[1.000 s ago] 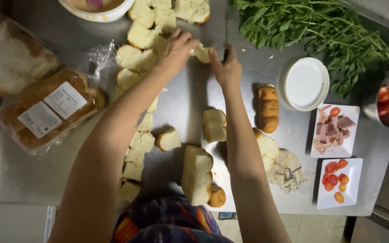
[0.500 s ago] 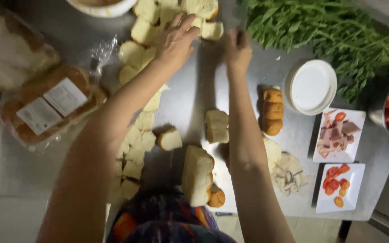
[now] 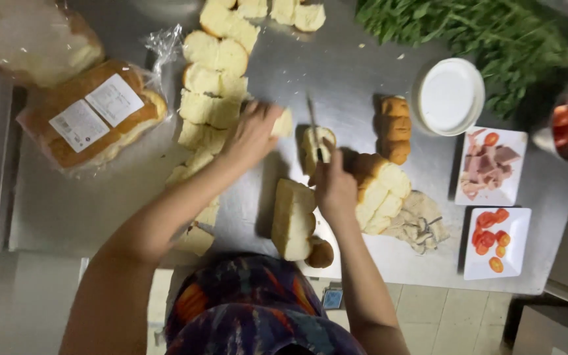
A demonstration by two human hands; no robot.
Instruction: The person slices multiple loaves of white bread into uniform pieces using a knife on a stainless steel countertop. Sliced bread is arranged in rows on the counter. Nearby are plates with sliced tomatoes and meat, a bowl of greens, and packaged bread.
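Steel worktop crowded. A column of pale sliced bun halves runs down the left centre; two clear-wrapped bread loaves lie further left. A block of uncut golden buns sits right of centre, three small brown-topped buns above it, and a tall pale bun block stands near the table's front edge. A round white lid lies beside a heap of green leafy herbs. Two white square plates at right: one with pink ham pieces, one with halved cherry tomatoes. A crumpled grey cloth lies by the bun block.

Left hand reaches across, fingers curled on a pale bun piece, just right of the sliced column. Right hand is closed around the handle of a thin-bladed knife, whose blade points away across a small split bun lying between both hands; blurred, so the depth of the cut is unclear.
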